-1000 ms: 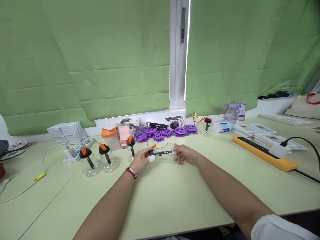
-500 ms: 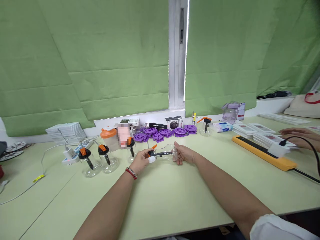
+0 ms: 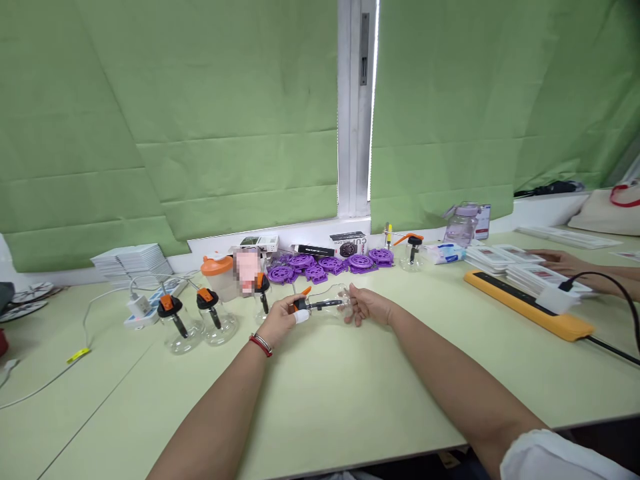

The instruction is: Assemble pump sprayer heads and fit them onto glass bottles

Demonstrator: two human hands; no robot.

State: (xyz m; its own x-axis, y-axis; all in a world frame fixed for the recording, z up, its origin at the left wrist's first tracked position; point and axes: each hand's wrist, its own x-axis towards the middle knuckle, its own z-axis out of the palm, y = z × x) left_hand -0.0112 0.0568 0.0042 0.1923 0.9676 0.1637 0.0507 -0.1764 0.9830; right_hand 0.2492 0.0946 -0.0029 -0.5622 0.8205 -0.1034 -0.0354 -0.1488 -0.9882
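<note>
Lying sideways just above the pale green surface (image 3: pixel 320 393), a clear bottle (image 3: pixel 330 304) is braced at both ends: left hand (image 3: pixel 280 319) grasping its orange-and-black cap, right hand (image 3: pixel 367 308) clasping its base, steadying it.

The scene is evenly and softly lit — daylight filters through the green blinds (image 3: pixel 240 113), and a thin blown-out strip of glare runs down the gap beside the window frame (image 3: pixel 354 107). Shadows on the pale green table (image 3: pixel 350 393) are faint and diffuse. The wide lens bends the view toward the edges — the table's near edge curves. Focus is fair at centre; small things along the far edge look soft. One patch (image 3: pixel 247 268) there is pixelated.
</note>
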